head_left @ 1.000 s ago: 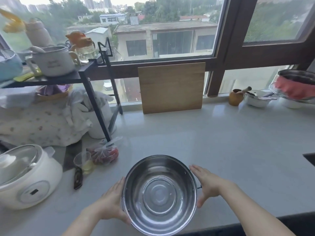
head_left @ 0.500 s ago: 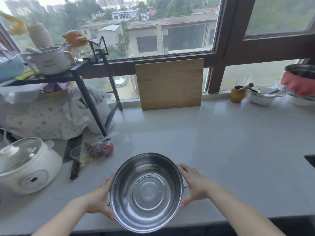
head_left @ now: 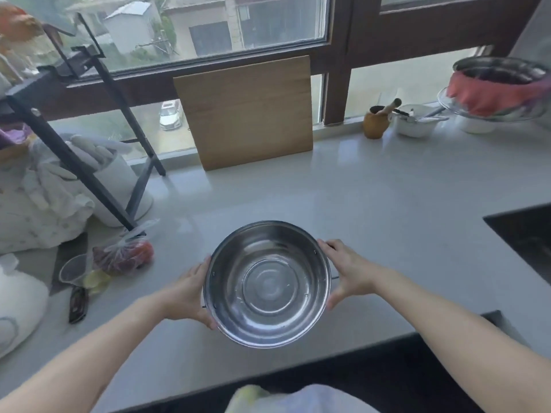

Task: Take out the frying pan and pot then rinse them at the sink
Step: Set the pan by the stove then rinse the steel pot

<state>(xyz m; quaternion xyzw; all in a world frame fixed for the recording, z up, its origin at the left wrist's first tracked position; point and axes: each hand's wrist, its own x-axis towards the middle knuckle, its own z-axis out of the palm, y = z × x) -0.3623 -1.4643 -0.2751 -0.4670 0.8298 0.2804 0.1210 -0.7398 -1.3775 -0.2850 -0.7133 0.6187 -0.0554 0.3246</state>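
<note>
Your pale grey stone countertop (head_left: 372, 198) carries a rectangular wooden cutting board (head_left: 247, 111) leaning at the far edge, with a small ochre jar (head_left: 375, 123) and white bowl (head_left: 413, 125) to its right. At the left stand a black metal rack (head_left: 89, 138), a clear plastic cup (head_left: 74, 268) and a bag of red produce (head_left: 125, 253).

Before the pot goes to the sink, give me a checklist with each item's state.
1. Left hand grips the pot: ok.
2. Right hand grips the opposite side: ok.
3. Pot empty inside: ok.
4. Counter between the pot and the dark opening at right is free: ok.
5. That opening is the sink: cannot tell.
6. Frying pan taken out: cannot tell, none in view.
</note>
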